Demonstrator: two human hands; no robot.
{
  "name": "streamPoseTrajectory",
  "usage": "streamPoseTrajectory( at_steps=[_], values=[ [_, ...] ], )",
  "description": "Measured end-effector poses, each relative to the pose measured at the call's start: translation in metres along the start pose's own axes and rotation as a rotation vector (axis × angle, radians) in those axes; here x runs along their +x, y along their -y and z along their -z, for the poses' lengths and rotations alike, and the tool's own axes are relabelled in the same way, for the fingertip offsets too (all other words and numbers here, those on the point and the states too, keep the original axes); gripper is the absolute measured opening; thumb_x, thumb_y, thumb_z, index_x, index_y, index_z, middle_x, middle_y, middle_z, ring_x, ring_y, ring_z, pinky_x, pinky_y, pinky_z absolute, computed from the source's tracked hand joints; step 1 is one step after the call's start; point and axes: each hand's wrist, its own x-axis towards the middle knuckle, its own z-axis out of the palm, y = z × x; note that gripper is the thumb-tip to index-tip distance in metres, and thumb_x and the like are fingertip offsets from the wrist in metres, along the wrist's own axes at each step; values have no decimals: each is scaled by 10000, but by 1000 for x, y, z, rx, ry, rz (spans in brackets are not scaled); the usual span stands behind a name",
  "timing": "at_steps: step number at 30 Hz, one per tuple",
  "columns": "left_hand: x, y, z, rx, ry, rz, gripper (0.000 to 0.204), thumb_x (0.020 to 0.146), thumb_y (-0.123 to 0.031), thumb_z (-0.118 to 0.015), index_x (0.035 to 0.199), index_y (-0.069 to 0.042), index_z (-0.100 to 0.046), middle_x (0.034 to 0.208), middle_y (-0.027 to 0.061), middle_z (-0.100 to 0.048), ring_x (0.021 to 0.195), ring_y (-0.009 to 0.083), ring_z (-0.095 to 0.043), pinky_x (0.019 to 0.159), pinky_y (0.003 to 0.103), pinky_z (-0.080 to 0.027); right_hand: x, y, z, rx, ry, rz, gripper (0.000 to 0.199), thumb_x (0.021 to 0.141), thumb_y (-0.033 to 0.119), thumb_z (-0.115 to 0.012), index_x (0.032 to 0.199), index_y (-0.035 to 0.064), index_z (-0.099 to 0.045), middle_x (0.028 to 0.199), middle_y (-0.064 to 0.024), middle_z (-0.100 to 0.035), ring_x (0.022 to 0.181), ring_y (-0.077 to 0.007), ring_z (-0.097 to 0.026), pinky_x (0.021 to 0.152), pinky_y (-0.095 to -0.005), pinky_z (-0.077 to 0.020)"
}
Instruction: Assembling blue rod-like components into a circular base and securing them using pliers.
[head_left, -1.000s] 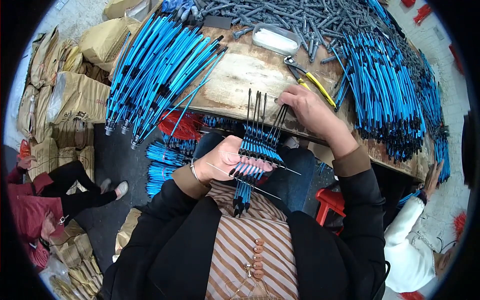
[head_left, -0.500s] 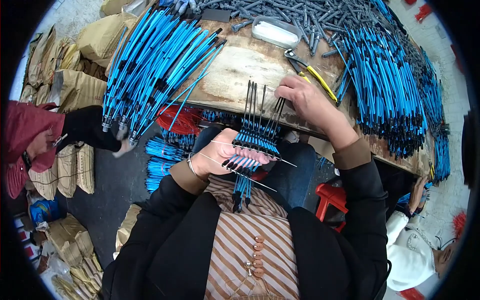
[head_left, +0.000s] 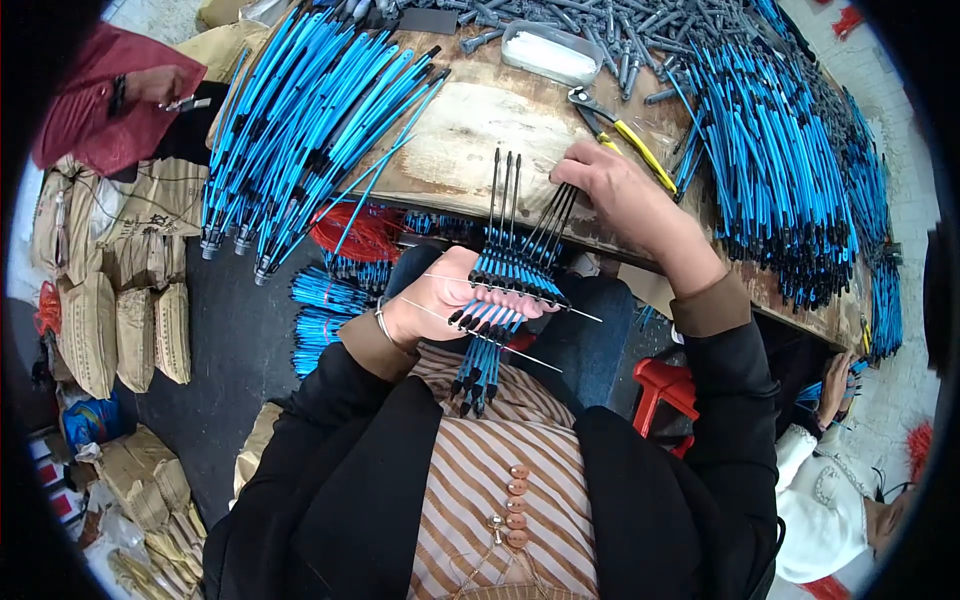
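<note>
My left hand (head_left: 440,300) is closed around a fan of slim blue sticks (head_left: 515,272) with black joints and long black ends. Two thin white rods (head_left: 584,315) run crosswise through the sticks, one above my fingers and one below. The sticks' lower blue parts with black tips (head_left: 475,380) hang beneath that hand. My right hand (head_left: 608,185), at the table edge, pinches several of the black ends (head_left: 552,225) together between thumb and fingers. To the left of these, a few other black ends (head_left: 508,185) stand up free.
Yellow-handled pliers (head_left: 645,158) and a clear tray of white rods (head_left: 550,55) lie on the wooden table (head_left: 470,130). Blue stick piles flank them left (head_left: 320,120) and right (head_left: 775,160); grey plugs (head_left: 640,35) cover the back. A person in red (head_left: 120,100) is at left.
More black ends have come together at my right hand, and fewer stand upright on the left. The person in red has moved farther up on the left side.
</note>
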Motion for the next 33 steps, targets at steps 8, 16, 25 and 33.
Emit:
streamPoseTrajectory(
  at_steps=[8, 16, 25, 33],
  values=[
    [-6, 6, 2, -370, 32, 203, 157, 852, -59, -581, 979, -34, -670, 1003, 97, -676, 949, 255, -652, 820, 301, -488, 2, -7, 1, -26, 4, 95, 159, 748, -24, -502, 875, 61, -546, 933, -69, -549, 837, -255, -550, 782, -361, -447],
    [3, 0, 5, -326, 58, 169, 165, 842, -31, -586, 988, -24, -665, 1035, 117, -664, 996, 264, -636, 866, 306, -478, 3, -7, 1, -54, 3, 68, 143, 751, -16, -499, 860, 64, -547, 944, -64, -553, 843, -256, -546, 780, -363, -441],
    [4, -1, 0, -305, 26, 135, 166, 808, -33, -629, 969, -24, -670, 1002, 121, -676, 954, 254, -652, 823, 295, -502, 1, -10, -1, -17, -43, 114, 127, 760, -6, -493, 854, 63, -545, 966, -54, -554, 857, -248, -541, 795, -362, -435],
    [12, 2, 5, -296, 26, 140, 159, 797, -30, -639, 952, -22, -675, 1000, 129, -678, 905, 237, -666, 787, 282, -512, 10, -17, -4, -100, -28, 155, 119, 766, 16, -499, 869, 58, -541, 977, -52, -551, 887, -241, -539, 812, -345, -439]
  ],
)
